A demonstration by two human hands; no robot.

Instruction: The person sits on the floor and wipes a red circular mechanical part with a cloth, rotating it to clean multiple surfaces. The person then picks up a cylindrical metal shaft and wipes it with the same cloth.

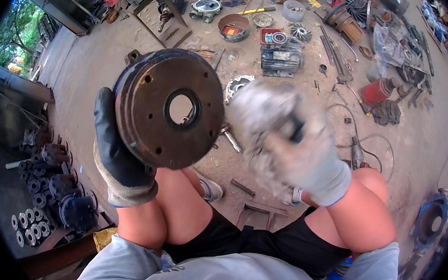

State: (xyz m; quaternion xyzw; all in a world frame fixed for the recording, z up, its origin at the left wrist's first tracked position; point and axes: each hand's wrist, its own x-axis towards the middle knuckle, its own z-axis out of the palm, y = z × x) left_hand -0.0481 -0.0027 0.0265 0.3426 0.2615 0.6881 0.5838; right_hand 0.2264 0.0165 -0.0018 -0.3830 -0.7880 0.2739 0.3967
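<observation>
A round dark-brown metal end cover (155, 131), with bolt holes near its rim and a round bore through the middle, is raised above my knees. My left hand (119, 155), in a black-coated glove, grips its left and lower edge, with the face turned toward me. To the right of the cover, my right hand (310, 155), in a pale grey glove, is closed around a crumpled grey-white rag (264, 109). Motion blurs both rag and fingers. A gap separates the rag from the cover. Behind the cover, a metal shaft (231, 139) lies on the floor.
Beyond my hands stand a finned motor (281, 60), a round pan (234, 28) and a clear tub (294, 10). A red tool (376, 92) and a corded power tool (358, 152) lie right. Several flanges (35, 225) sit lower left; a blue housing (431, 219) is far right.
</observation>
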